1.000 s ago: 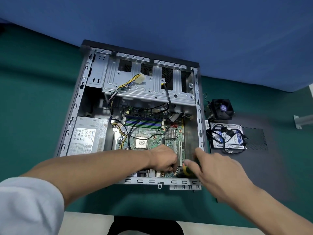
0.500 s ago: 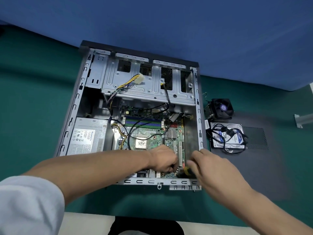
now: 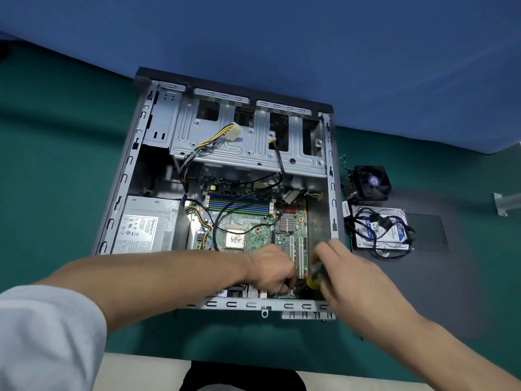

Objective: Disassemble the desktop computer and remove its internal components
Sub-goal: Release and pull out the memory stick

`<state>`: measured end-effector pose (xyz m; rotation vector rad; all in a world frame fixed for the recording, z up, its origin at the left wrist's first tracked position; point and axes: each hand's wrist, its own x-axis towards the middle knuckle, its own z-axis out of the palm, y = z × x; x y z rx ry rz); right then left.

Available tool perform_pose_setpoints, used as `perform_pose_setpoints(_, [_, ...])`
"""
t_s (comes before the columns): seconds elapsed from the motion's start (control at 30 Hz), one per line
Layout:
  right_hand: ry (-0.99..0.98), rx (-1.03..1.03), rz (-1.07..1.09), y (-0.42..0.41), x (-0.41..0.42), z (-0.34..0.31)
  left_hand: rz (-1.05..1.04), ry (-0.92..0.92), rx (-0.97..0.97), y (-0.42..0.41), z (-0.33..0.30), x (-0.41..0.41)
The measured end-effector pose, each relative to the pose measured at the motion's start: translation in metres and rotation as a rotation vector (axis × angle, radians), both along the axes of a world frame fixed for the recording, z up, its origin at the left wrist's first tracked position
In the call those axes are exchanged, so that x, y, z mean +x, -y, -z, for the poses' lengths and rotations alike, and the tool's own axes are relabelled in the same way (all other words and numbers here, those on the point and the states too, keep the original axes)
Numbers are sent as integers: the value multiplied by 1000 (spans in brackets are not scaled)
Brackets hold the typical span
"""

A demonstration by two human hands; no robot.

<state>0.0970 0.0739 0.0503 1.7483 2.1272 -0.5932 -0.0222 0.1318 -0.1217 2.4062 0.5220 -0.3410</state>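
Observation:
An open desktop case (image 3: 132, 153) lies flat on the green mat. Inside it sits a green motherboard (image 3: 253, 230) with a bare CPU (image 3: 235, 239), and a silver power supply (image 3: 146, 224) at the left. My right hand (image 3: 346, 275) grips a screwdriver with a yellow and black handle (image 3: 313, 279) at the board's near right corner. My left hand (image 3: 270, 270) rests on the board beside the tool, fingers curled at its tip; what they hold is hidden.
A black CPU fan (image 3: 369, 183) and a hard drive (image 3: 379, 228) wrapped in black cables lie right of the case on the dark side panel (image 3: 439, 277). A blue backdrop (image 3: 282, 38) rises behind. A metal bracket (image 3: 504, 203) sits at far right.
My right hand has closed in leftward around the screwdriver handle. My left hand stays in place at the board's near edge.

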Motion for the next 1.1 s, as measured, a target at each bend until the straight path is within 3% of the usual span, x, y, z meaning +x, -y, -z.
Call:
perform_pose_setpoints(0.3, [-79, -19, -35, 1, 7, -1, 14, 23, 55, 5, 3, 7])
perform_pose_setpoints(0.77, [71, 123, -1, -7, 11, -18, 154, 11, 109, 6, -2, 18])
perform_pose_setpoints(0.9, [89, 138, 16, -9, 16, -29, 3, 24, -20, 4, -4, 13])
perform_pose_setpoints(1.1, [175, 108, 84, -10, 28, -39, -555, 40, -373, -11, -16, -10])
